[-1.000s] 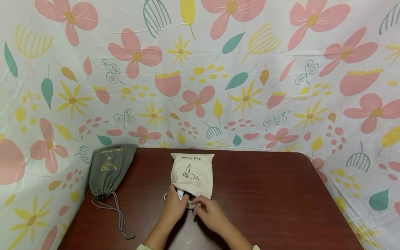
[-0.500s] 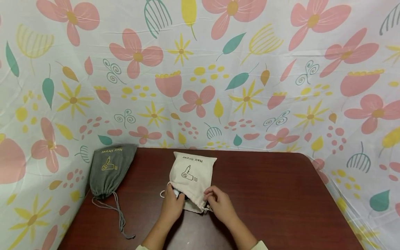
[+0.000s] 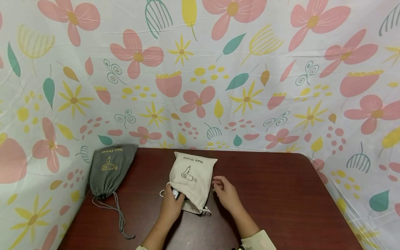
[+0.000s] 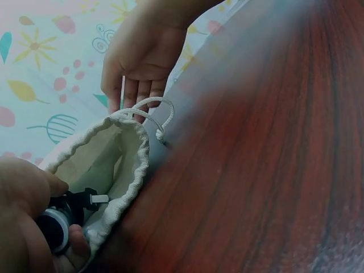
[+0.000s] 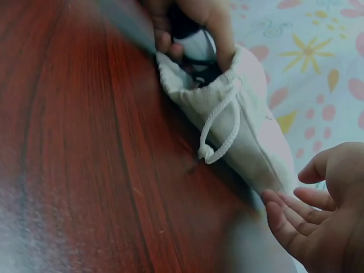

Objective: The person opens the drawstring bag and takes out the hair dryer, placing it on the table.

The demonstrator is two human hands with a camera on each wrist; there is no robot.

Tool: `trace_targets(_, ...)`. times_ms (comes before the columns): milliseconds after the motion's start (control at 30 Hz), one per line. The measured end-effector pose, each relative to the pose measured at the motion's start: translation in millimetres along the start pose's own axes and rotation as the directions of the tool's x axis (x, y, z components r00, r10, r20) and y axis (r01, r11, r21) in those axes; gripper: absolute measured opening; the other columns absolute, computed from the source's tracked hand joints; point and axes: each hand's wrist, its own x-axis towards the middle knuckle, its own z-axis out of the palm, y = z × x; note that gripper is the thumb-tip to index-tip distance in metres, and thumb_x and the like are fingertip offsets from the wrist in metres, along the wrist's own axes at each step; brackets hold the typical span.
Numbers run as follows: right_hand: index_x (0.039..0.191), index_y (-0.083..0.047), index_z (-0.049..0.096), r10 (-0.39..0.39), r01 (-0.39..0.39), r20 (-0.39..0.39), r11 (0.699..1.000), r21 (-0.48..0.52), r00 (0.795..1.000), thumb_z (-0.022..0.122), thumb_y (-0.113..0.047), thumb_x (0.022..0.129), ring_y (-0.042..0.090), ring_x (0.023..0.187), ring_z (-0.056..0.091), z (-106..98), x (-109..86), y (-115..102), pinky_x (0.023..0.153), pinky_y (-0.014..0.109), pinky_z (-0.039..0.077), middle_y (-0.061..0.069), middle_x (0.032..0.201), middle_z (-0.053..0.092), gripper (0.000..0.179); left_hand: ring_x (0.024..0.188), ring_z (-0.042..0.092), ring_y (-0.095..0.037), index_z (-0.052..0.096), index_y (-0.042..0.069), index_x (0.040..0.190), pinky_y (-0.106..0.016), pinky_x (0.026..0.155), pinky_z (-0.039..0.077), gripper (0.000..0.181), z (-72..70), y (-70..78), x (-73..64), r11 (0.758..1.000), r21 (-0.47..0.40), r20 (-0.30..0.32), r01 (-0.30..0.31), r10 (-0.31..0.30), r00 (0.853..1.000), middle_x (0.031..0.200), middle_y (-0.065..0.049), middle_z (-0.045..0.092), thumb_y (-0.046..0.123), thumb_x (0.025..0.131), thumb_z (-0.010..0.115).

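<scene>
A cream drawstring bag (image 3: 193,178) printed "Hair Dryer" lies on the table, its mouth facing me and gaping. At that mouth my left hand (image 3: 169,205) grips the end of a white-and-black hair dryer (image 3: 175,193); the rest of it is inside the cloth. The left wrist view shows a dark cord bundle with a plug (image 4: 99,199) beside the held end. Beside the bag's right edge is my right hand (image 3: 226,195), holding nothing, its fingers loosely bent. In the right wrist view its fingertips come close to the bag's side; contact is unclear.
On the left of the dark red wooden table (image 3: 265,194) lies a grey drawstring bag (image 3: 109,170), also printed "Hair Dryer", drawn closed with its cords trailing forward. A flower-patterned cloth (image 3: 200,80) hangs behind and around the table. The cream bag's white cord loop (image 5: 222,128) dangles from its mouth.
My right hand has left the bag's mouth and moved right, along the bag's side. The bag has turned slightly clockwise, and its mouth gapes wider. My left hand keeps its grip, slightly further left.
</scene>
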Motion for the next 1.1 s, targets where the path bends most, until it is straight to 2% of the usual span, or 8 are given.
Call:
trace_targets(100,0.133,-0.004,0.058,0.021,-0.022,0.011,0.999,0.037,1.000,0.056,-0.013,0.102,0.026,0.095,0.071,0.4,3.4,3.5,0.071,0.029,0.058,0.018,0.121,0.070,0.033,0.100,0.060,-0.031,0.042,-0.005,0.140,-0.047,0.082,0.049,0.061,0.3,-1.5,-0.5,1.000,0.010,0.004,-0.008,0.008,1.000,0.124,-0.023,0.055,0.018,0.090,0.069)
trace_targets(300,0.143,-0.002,0.050,0.058,-0.060,0.016,0.991,0.122,0.998,0.056,-0.018,0.104,0.031,0.104,0.070,1.7,10.6,5.9,0.083,0.040,0.059,0.023,0.127,0.065,0.043,0.097,0.058,-0.026,0.044,-0.002,0.143,-0.041,0.078,0.048,0.061,0.1,-6.7,-2.1,0.999,0.025,0.034,-0.024,0.023,0.999,0.122,-0.019,0.056,0.022,0.092,0.068)
trace_targets(533,0.151,0.005,0.034,0.122,-0.121,0.007,0.968,0.222,0.992,0.051,-0.021,0.106,0.036,0.108,0.068,-2.7,16.5,3.5,0.089,0.046,0.057,0.028,0.134,0.059,0.055,0.086,0.053,-0.020,0.047,0.006,0.143,-0.033,0.071,0.043,0.058,-2.2,-6.5,-3.7,0.999,-0.032,0.041,-0.029,0.030,0.999,0.116,-0.014,0.057,0.023,0.092,0.069)
trace_targets(667,0.150,0.001,0.039,0.167,-0.160,-0.011,0.958,0.239,0.986,0.052,-0.034,0.105,0.030,0.111,0.066,-5.1,19.7,4.0,0.089,0.041,0.058,0.025,0.135,0.060,0.059,0.096,0.056,-0.020,0.048,0.008,0.144,-0.035,0.077,0.045,0.059,-6.1,-3.2,-5.8,0.998,-0.031,0.059,-0.053,0.055,0.997,0.124,-0.013,0.057,0.023,0.091,0.069)
trace_targets(800,0.141,0.000,0.050,0.213,-0.199,-0.023,0.942,0.272,0.977,0.052,-0.045,0.104,0.020,0.101,0.066,-9.2,23.3,5.2,0.083,0.036,0.058,0.019,0.122,0.066,0.058,0.101,0.056,-0.021,0.047,0.008,0.145,-0.036,0.082,0.046,0.060,-9.7,1.4,-7.7,0.996,-0.050,0.095,-0.069,0.074,0.993,0.128,-0.013,0.057,0.021,0.091,0.069)
trace_targets(933,0.130,0.000,0.057,0.284,-0.257,-0.024,0.899,0.355,0.959,0.049,-0.051,0.104,0.012,0.086,0.065,-14.1,25.5,9.1,0.076,0.031,0.057,0.009,0.101,0.067,0.058,0.111,0.058,-0.028,0.047,0.007,0.146,-0.040,0.088,0.047,0.062,-11.5,5.4,-9.6,0.995,-0.058,0.116,-0.077,0.083,0.990,0.134,-0.016,0.056,0.020,0.089,0.069)
trace_targets(1000,0.130,0.000,0.058,0.317,-0.280,-0.025,0.869,0.408,0.948,0.048,-0.052,0.104,0.011,0.083,0.065,-16.4,26.7,11.6,0.074,0.028,0.056,0.004,0.096,0.066,0.059,0.123,0.055,-0.036,0.048,0.005,0.146,-0.046,0.095,0.047,0.064,-11.8,6.7,-10.5,0.995,-0.046,0.119,-0.083,0.088,0.989,0.140,-0.019,0.053,0.021,0.088,0.069)
trace_targets(1100,0.130,0.001,0.057,0.343,-0.287,-0.027,0.824,0.488,0.939,0.047,-0.049,0.105,0.009,0.082,0.065,-20.1,28.2,14.7,0.072,0.027,0.055,0.000,0.095,0.065,0.057,0.131,0.051,-0.041,0.049,0.003,0.144,-0.050,0.099,0.046,0.064,-11.9,8.1,-11.4,0.995,-0.039,0.125,-0.089,0.094,0.988,0.146,-0.023,0.050,0.021,0.086,0.070)
